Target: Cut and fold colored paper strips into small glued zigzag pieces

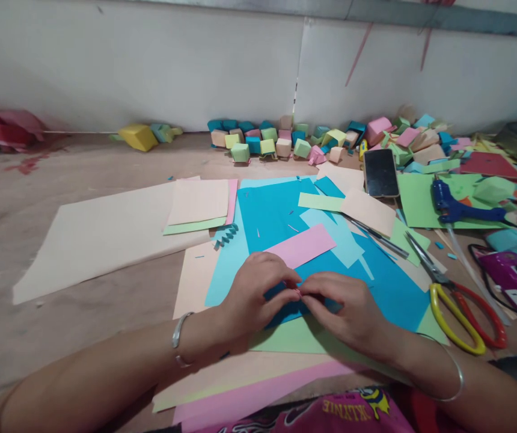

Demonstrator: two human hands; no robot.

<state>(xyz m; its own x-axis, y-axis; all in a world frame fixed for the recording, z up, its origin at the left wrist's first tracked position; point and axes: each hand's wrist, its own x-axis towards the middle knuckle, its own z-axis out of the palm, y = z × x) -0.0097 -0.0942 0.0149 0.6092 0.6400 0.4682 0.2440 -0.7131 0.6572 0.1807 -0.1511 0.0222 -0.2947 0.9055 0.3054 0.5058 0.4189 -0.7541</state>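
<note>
My left hand (256, 291) and my right hand (346, 307) meet over a blue paper sheet (276, 210), fingertips pinched together on a small blue folded piece (285, 307). The piece is mostly hidden under the fingers. A pink paper strip (301, 245) lies just beyond the hands. Both wrists wear a silver bangle.
Yellow-and-red scissors (457, 307) lie at the right, with a phone (380, 172), a blue glue gun (454, 207) and a purple glue gun (508, 273). Several folded paper cubes (267, 141) line the wall. Cream sheets (105, 231) lie at the left, green and pink sheets near me.
</note>
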